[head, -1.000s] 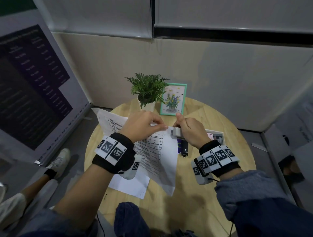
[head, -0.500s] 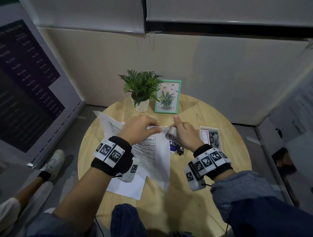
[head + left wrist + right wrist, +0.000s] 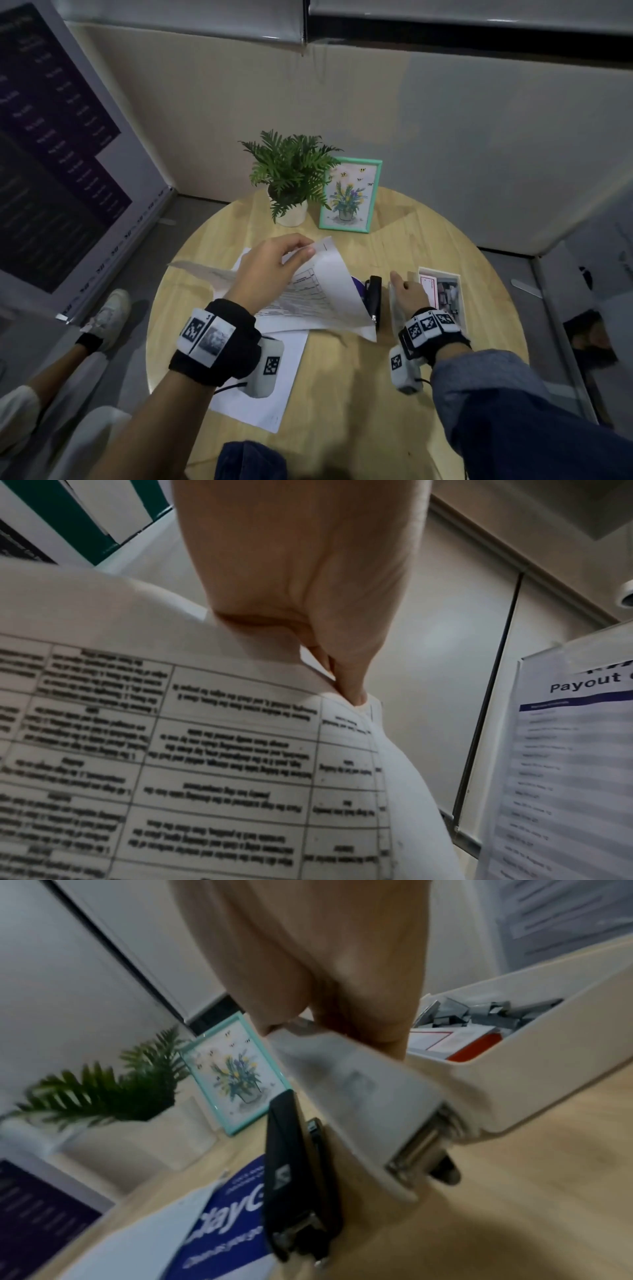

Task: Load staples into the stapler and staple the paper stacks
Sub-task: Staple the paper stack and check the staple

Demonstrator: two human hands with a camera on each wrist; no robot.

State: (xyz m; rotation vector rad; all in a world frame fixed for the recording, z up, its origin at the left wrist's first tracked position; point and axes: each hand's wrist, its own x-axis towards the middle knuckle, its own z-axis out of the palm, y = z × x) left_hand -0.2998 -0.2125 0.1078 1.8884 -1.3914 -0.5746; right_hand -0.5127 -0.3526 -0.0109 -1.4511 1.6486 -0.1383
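Observation:
My left hand (image 3: 294, 251) pinches the top corner of a printed paper stack (image 3: 318, 294) and holds it curled above the table. The left wrist view shows thumb and fingers (image 3: 346, 693) clamped on that corner of the paper stack (image 3: 205, 750). My right hand (image 3: 399, 284) grips a white stapler (image 3: 394, 308) low over the table, right of the papers. In the right wrist view the white stapler (image 3: 359, 1091) hangs from my right hand (image 3: 342, 1031) beside the tray. A black stapler (image 3: 373, 298) lies on the table between my hands, also seen as the black stapler (image 3: 298, 1164).
A white tray (image 3: 459, 284) of loose staples and a staple box sits right of my right hand. A potted plant (image 3: 291, 178) and a framed picture (image 3: 349, 195) stand at the back. Another sheet (image 3: 270, 387) lies under my left wrist. A blue leaflet (image 3: 232, 1218) lies under the papers.
My right hand has carried the white stapler away from the paper's corner, rightward and down beside the tray. My left hand keeps its pinch on the stack.

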